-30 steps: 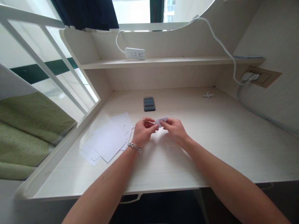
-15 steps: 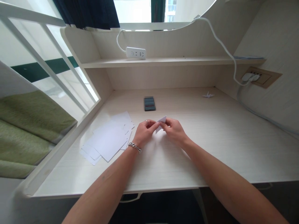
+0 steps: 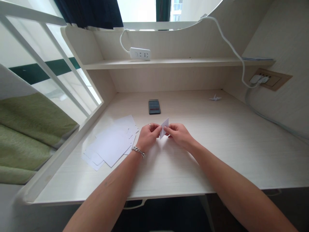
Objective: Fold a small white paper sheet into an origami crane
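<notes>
Between my two hands a small folded piece of white paper is held up above the desk. My left hand pinches its left edge between thumb and fingers; a ring and a chain bracelet show on this side. From the right, my right hand grips the paper with thumb and forefinger. The fingertips behind the paper are partly hidden. Left of my hands lie several loose white paper sheets, overlapping on the desk. A dark phone-like object with a blurred face lies just beyond my hands.
A folded paper crane sits at the back right of the pale desk. On the shelf stands a white power strip. A white cable runs to the wall socket. White rails and green cloth border the left.
The folded paper has turned more upright and shifted slightly left between my fingers. My right hand's grip has moved a little on it. Everything on the desk stays put.
</notes>
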`<state>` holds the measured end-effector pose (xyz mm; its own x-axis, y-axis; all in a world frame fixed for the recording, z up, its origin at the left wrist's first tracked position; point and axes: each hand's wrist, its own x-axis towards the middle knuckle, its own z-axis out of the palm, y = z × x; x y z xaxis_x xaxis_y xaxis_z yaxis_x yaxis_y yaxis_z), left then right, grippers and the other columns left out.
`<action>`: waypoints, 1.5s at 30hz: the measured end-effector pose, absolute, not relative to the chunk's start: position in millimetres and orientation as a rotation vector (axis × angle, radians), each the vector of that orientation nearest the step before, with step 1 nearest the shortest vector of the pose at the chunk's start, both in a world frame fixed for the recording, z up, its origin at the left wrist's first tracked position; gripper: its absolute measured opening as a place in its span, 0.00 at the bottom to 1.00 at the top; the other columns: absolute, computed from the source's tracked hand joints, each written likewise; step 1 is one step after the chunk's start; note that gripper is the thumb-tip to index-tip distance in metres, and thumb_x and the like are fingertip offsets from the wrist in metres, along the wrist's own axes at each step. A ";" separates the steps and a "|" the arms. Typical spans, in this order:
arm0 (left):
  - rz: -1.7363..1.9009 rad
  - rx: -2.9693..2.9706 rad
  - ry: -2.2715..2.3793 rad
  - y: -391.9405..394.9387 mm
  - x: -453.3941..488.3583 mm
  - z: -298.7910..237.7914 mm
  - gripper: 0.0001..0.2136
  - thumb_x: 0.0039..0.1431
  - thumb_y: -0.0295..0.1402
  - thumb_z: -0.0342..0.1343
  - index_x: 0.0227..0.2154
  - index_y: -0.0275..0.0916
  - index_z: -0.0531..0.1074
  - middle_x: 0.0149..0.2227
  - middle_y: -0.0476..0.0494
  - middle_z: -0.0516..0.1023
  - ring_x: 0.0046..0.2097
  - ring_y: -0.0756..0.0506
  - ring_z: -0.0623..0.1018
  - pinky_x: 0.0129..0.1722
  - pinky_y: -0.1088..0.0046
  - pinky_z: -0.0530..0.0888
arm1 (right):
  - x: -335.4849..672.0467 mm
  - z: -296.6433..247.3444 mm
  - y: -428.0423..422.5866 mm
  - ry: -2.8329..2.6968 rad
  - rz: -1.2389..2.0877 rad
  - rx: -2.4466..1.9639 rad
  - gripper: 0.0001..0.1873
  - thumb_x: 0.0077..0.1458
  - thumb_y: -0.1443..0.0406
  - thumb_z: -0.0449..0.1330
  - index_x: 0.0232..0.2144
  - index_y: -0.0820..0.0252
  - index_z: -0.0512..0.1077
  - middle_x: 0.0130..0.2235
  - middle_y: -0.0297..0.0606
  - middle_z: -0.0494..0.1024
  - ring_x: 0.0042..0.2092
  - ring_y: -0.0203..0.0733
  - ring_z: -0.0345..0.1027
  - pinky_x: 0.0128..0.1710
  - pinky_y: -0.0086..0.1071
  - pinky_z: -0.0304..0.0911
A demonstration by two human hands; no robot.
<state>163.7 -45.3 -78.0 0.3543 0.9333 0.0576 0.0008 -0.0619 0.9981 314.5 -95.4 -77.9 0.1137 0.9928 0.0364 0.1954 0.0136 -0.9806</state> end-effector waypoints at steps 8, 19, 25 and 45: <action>0.878 1.472 0.914 -50.0 162.6 -72.6 0.12 0.47 0.40 0.63 0.25 0.34 0.75 0.24 0.44 0.76 0.25 0.50 0.72 0.27 0.75 0.69 | 322.6 -88.3 -91.6 -1.353 0.979 -1.377 0.19 0.52 0.51 0.59 0.23 0.62 0.72 0.23 0.33 0.70 0.27 0.36 0.62 0.29 0.31 0.58; 1.007 1.456 0.919 -46.6 164.3 -78.3 0.14 0.48 0.42 0.63 0.28 0.34 0.75 0.25 0.43 0.78 0.27 0.49 0.75 0.28 0.74 0.70 | 312.0 -70.6 -98.4 -1.159 1.037 -1.361 0.20 0.48 0.49 0.61 0.27 0.62 0.74 0.28 0.38 0.75 0.32 0.38 0.67 0.31 0.31 0.62; 0.909 1.389 0.940 -50.0 163.8 -72.9 0.10 0.46 0.37 0.63 0.26 0.34 0.74 0.24 0.45 0.76 0.28 0.50 0.74 0.27 0.76 0.68 | 312.0 -73.8 -97.5 -1.144 1.043 -1.337 0.17 0.47 0.52 0.63 0.26 0.61 0.71 0.29 0.36 0.75 0.32 0.37 0.67 0.33 0.31 0.61; 1.049 1.367 0.894 -46.9 164.5 -77.7 0.14 0.42 0.39 0.68 0.24 0.34 0.74 0.24 0.46 0.76 0.26 0.51 0.73 0.28 0.75 0.71 | 311.0 -75.4 -98.3 -1.119 1.229 -1.218 0.15 0.45 0.58 0.67 0.32 0.61 0.71 0.32 0.36 0.75 0.29 0.34 0.70 0.30 0.30 0.67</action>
